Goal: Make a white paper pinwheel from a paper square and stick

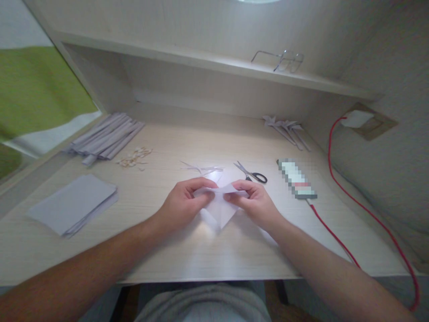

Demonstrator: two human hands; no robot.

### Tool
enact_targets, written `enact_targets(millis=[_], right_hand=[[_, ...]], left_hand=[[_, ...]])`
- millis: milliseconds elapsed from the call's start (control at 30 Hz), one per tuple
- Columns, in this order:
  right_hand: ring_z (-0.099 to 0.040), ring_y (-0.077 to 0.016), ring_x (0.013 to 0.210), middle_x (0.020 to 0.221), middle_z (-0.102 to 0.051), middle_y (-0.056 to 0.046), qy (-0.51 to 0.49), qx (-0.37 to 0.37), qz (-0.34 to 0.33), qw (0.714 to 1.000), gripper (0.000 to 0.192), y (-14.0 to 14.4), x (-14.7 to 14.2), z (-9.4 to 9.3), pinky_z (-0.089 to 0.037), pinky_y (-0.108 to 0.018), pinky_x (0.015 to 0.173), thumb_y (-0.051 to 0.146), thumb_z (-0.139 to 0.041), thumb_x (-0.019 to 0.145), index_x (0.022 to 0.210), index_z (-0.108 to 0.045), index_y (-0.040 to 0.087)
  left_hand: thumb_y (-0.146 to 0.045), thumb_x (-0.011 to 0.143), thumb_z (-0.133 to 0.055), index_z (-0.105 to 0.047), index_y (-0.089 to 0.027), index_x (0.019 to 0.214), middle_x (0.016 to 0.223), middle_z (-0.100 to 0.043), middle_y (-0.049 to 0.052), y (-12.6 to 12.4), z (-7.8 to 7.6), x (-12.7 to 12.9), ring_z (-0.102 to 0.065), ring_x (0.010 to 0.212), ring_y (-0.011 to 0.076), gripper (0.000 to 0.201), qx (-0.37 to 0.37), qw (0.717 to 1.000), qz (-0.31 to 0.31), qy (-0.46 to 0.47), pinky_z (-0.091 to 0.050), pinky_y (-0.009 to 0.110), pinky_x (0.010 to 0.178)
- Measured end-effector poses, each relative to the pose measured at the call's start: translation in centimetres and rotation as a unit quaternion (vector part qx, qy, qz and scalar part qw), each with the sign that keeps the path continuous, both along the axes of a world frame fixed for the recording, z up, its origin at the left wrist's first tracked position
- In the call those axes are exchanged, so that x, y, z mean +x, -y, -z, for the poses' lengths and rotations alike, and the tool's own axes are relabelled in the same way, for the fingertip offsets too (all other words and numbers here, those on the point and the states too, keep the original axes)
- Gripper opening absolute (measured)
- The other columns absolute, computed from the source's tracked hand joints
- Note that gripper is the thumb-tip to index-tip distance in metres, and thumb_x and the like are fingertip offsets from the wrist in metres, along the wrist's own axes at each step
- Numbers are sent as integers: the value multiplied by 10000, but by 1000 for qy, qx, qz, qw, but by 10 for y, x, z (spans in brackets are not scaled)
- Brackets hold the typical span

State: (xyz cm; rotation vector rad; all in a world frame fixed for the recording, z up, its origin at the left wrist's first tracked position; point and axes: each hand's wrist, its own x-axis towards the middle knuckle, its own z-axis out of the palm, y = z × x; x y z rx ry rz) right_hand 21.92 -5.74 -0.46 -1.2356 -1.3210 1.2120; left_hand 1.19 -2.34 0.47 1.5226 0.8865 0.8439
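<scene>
A folded sheet of white paper [219, 211] is held between both hands above the desk, one corner pointing down towards me. My left hand [187, 197] pinches its left side between thumb and fingers. On the other side my right hand [254, 201] grips the paper the same way, thumb on top. Just beyond the hands lie thin white paper strips [203, 170]. Scissors [251, 173] with black handles rest a little past my right hand, blades partly apart. The fingertips under the paper are hidden.
At left are a stack of paper sheets [75, 201], rolled paper sticks [105, 136] and small pale pieces [136, 158]. Paper pinwheels [284, 129] lie at the back right. A phone [296, 179] has a red cable [335, 237]. Glasses [288, 61] sit on the shelf [201, 60].
</scene>
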Motion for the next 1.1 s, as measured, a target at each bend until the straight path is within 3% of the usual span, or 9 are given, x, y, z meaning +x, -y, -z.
enact_targets(millis=[200,367,500,600,733,900,1000,1100], right_hand=[[-644,-140,691,798,-740,-11,-153,-77,-32,985,156,-2,4,5,-513,-260,622,145,-735,690,810,-806,215],[-671,-152,689,798,-738,-27,-211,-122,-50,969,139,-1,4,-3,-560,-277,621,186,-744,703,831,-799,191],[-647,-162,697,830,-717,-44,-213,-107,-85,968,230,1,6,-8,-584,-288,595,203,-705,697,904,-798,169],[-641,-165,695,833,-702,-49,-181,-105,-94,973,233,1,7,-7,-576,-286,572,331,-742,761,919,-780,164],[-624,-124,635,739,-697,0,-112,-127,-72,983,284,0,6,-5,-491,-226,564,337,-851,725,940,-743,185],[-553,-89,579,684,-674,12,-36,-161,-118,979,228,0,4,-6,-379,-212,551,351,-836,744,827,-754,156],[-513,-85,546,647,-646,27,-41,-167,-129,977,233,1,5,-4,-335,-213,522,368,-833,752,791,-734,160],[-532,-95,562,672,-656,23,-82,-158,-105,978,247,1,5,-2,-354,-219,537,378,-829,769,782,-707,165]], left_hand=[[-129,745,-676,-804,-194,810,816,-739,14,-4,-1,-2,-633,727,149,159,-80,995,22,63,-512,237,643],[-160,736,-704,-804,-186,823,814,-738,27,-6,-1,-3,-640,711,151,135,-94,992,21,79,-531,251,649],[-148,739,-685,-792,-189,817,803,-723,18,-8,-1,-3,-624,719,148,139,-72,994,18,77,-504,246,661],[-152,765,-660,-787,-190,822,816,-726,20,-8,0,-4,-617,750,161,145,-35,997,18,60,-478,256,678],[-173,812,-649,-789,-188,844,862,-753,34,-5,1,-5,-650,816,188,144,17,999,41,21,-470,289,759],[-129,843,-605,-784,-193,870,890,-755,35,1,2,-7,-660,844,188,192,58,995,81,-15,-469,288,767],[-133,835,-638,-750,-206,1033,947,-742,37,1,2,-6,-650,844,180,238,44,998,45,2,-472,279,750],[-241,877,-648,-646,-206,1201,771,-678,-4,-1,1,-4,-617,699,158,326,-10,998,5,56,-462,259,646]])
